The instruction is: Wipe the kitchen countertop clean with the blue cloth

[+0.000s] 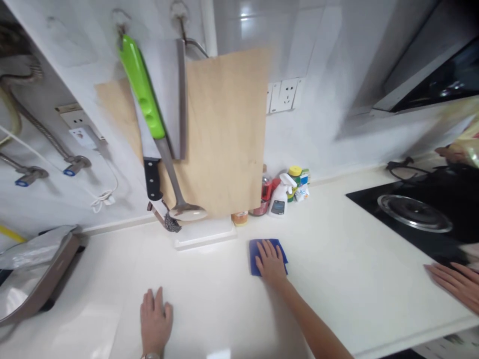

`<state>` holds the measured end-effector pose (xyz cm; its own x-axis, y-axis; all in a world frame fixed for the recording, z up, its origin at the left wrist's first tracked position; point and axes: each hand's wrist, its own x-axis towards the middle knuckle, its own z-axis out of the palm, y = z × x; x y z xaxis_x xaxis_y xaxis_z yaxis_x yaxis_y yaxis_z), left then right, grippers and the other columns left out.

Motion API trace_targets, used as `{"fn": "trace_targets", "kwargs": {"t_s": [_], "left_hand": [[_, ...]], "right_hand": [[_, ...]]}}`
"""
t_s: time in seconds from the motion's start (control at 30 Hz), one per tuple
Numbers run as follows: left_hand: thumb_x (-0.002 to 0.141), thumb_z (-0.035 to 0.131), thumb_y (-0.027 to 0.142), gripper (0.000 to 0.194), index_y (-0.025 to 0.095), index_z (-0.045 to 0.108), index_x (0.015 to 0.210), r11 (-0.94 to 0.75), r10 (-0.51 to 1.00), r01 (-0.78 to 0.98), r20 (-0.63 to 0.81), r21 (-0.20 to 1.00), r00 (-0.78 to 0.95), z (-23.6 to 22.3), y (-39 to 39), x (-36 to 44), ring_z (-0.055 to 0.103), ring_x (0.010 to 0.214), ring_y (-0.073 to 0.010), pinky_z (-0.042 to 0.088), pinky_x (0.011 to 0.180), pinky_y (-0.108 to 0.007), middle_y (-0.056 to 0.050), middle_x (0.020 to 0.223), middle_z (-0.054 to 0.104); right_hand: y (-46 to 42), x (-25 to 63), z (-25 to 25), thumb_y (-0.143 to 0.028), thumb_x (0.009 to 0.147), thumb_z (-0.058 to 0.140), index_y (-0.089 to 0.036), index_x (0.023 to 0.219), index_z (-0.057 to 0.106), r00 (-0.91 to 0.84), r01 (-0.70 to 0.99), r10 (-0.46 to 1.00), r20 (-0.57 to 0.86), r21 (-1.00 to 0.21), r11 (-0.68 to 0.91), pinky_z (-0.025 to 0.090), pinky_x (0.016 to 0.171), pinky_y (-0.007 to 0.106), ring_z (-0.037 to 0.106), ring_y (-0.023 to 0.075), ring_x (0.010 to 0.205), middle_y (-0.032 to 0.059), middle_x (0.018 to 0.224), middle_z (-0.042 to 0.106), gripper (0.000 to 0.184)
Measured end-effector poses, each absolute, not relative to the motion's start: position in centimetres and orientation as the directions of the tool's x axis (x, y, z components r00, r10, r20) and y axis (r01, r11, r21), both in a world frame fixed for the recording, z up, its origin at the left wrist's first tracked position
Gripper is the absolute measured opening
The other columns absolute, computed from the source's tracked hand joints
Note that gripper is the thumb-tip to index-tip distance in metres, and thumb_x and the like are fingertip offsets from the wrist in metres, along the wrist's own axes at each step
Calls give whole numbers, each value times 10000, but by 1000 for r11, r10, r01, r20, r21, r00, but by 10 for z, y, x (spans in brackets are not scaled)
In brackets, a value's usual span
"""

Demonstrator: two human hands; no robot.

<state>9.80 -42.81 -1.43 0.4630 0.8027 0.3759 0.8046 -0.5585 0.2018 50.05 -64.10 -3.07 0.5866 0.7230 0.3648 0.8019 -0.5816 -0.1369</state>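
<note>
My right hand (pixel 271 264) lies on a folded blue cloth (pixel 254 254) on the white countertop (pixel 209 299), its fingers spread and pressing the cloth down. My left hand (pixel 155 316) rests on the counter to the left, fingers stretched out and holding nothing. A white spray bottle (pixel 278 199) stands beyond the cloth by the wall. Left of the bottle, a low white block (pixel 205 235) lies along the wall, below a hanging wooden cutting board (pixel 228 134).
A green-handled ladle (pixel 144 89) and a cleaver (pixel 168 89) hang before the board. A black cooktop (pixel 392 219) is at right, near another person's hand (pixel 456 284) on the counter. A brown-edged appliance (pixel 48 279) sits far left. Wall sockets (pixel 286 94) are above.
</note>
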Motion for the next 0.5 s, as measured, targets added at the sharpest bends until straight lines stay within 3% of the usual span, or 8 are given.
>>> {"fn": "trace_targets", "kwargs": {"t_s": [0.3, 0.5], "left_hand": [[919, 392, 277, 537, 60, 504, 1398, -561, 807, 779, 395, 280, 440, -18, -433, 98, 183, 1510, -381, 250, 1183, -605, -260, 1569, 331], [943, 366, 257, 527, 23, 494, 1397, -543, 835, 766, 316, 344, 450, -14, -438, 98, 107, 1519, -410, 184, 1186, -648, -285, 1575, 300]], "right_hand": [[-669, 375, -30, -338, 945, 378, -206, 1516, 363, 592, 803, 718, 367, -190, -565, 209, 1190, 579, 347, 310, 1451, 127, 1541, 430, 586], [-651, 279, -24, -341, 936, 413, -212, 1547, 296, 604, 795, 727, 325, -311, -521, 154, 1198, 636, 287, 340, 1479, 135, 1570, 376, 635]]}}
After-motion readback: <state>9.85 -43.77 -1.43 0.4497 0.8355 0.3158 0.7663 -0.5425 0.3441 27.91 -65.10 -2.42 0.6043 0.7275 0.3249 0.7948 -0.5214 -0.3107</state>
